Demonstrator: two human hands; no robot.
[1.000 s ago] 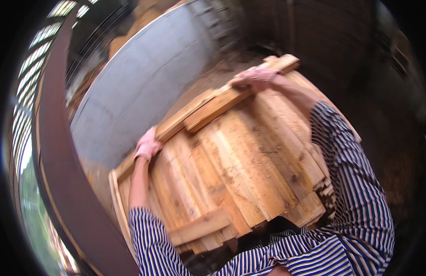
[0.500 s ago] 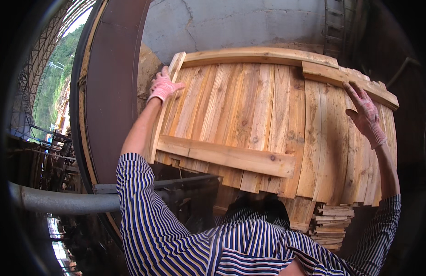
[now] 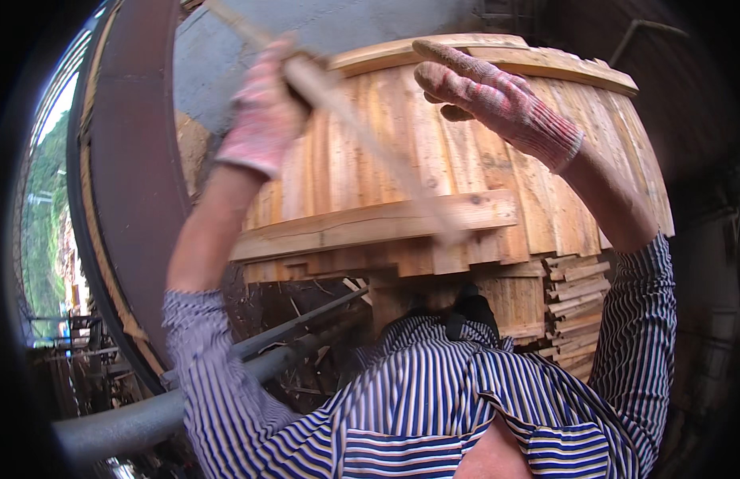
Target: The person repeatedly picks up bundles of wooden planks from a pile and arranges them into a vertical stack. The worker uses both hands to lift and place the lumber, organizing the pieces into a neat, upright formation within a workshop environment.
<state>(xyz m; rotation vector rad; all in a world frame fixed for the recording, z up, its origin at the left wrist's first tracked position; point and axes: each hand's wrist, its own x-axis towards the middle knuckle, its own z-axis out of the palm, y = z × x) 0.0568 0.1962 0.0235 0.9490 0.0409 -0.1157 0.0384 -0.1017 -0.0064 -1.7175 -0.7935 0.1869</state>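
Note:
My left hand (image 3: 266, 112), in a pink knitted glove, is closed round a narrow wooden strip (image 3: 362, 136). The strip is raised above the planks and slants from the upper left toward the lower middle, smeared by motion. My right hand (image 3: 490, 100), in a matching glove, hovers over the far side of the stack with its fingers stretched out and nothing in them. Beneath both hands lies a layer of side-by-side wooden planks (image 3: 498, 160). A crosswise board (image 3: 378, 223) rests on their near end, and two more boards (image 3: 561, 68) lie along the far edge.
A brown metal beam (image 3: 134, 160) rises along the left. At the lower left a grey pipe (image 3: 146, 419) runs toward my side. Below the planks, near my right arm, several layers of stacked wood (image 3: 577, 295) show. A grey wall (image 3: 346, 24) stands behind.
My left hand has lifted the wooden strip from the left edge of the planks and swung it up. My right hand has left the far right board and moved left.

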